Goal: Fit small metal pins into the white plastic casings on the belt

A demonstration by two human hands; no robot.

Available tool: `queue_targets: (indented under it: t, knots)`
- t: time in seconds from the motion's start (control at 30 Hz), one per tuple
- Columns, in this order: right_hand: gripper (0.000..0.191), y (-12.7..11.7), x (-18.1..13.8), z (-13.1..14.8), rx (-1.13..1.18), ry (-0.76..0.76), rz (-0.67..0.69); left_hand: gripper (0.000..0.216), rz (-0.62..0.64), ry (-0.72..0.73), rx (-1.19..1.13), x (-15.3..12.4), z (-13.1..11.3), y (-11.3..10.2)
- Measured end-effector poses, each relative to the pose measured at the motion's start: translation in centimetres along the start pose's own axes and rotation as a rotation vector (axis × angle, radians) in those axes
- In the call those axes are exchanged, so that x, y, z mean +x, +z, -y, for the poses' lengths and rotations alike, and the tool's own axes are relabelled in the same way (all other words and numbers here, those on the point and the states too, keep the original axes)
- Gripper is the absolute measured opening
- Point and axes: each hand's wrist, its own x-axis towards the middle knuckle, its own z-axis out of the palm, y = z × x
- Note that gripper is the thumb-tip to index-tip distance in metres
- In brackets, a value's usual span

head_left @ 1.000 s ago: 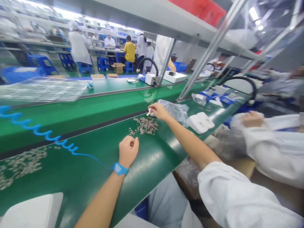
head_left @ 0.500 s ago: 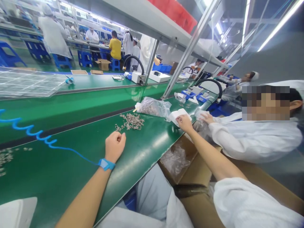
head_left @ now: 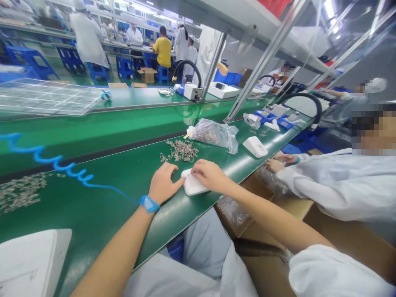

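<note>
A white plastic housing [head_left: 194, 187] lies on the green bench in front of me. My right hand [head_left: 212, 175] is closed over its top, fingertips bent down onto the upper surface. My left hand [head_left: 165, 181], wearing a blue wrist strap [head_left: 149, 203], rests at the left edge of the housing. Its thumb reaches out to that edge, apart from the curved fingers, with nothing gripped. Just behind the hands is a heap of small metal-coloured parts [head_left: 182, 150]. Whatever the right fingertips press on is too small to make out.
A clear bag of parts [head_left: 213, 134] and another white housing [head_left: 255, 146] lie beyond. More small parts [head_left: 23, 192] and a large white housing [head_left: 34, 262] are at left. A coiled blue cord [head_left: 62, 165] crosses the bench. A co-worker [head_left: 337, 177] sits at right beside cardboard boxes [head_left: 297, 208].
My right hand has come left from the far right of the bench, and a white housing now lies before me. My left hand has opened from a loose fist beside it. The view has shifted left.
</note>
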Motion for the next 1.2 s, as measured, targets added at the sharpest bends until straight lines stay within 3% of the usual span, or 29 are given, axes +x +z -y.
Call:
queue_targets:
  t: [0.1, 0.27, 0.6, 0.8, 0.9, 1.03, 1.2]
  knots:
    - [0.018, 0.1, 0.9, 0.9, 0.038, -0.06, 0.005, 0.031, 0.062, 0.033, 0.056, -0.1, -0.1, 0.0]
    - [0.017, 0.6, 1.3, -0.5, -0.015, -0.112, 0.024, 0.029, 0.138, 0.074, 0.137, 0.0, -0.1, 0.0]
    - [0.013, 1.2, 0.8, -0.9, -0.039, -0.198, 0.071, 0.025, 0.164, 0.048, 0.126, 0.0, -0.6, -0.1]
    - [0.01, 1.5, 1.6, -1.4, 0.001, -0.161, 0.092, 0.022, 0.181, 0.031, 0.118, 0.1, -0.5, -0.2]
    - [0.007, 1.6, 2.2, -1.7, 0.009, -0.129, 0.091, 0.02, 0.197, -0.033, 0.121, 0.4, -1.1, -0.1]
    - [0.013, 0.8, 2.0, -2.1, 0.039, -0.147, 0.104, 0.02, 0.15, -0.226, 0.132, 1.2, -2.5, 0.5]
    - [0.009, 0.4, -0.2, -2.6, 0.006, -0.209, -0.104, 0.018, 0.161, -0.218, 0.091, 1.5, -2.8, 0.8]
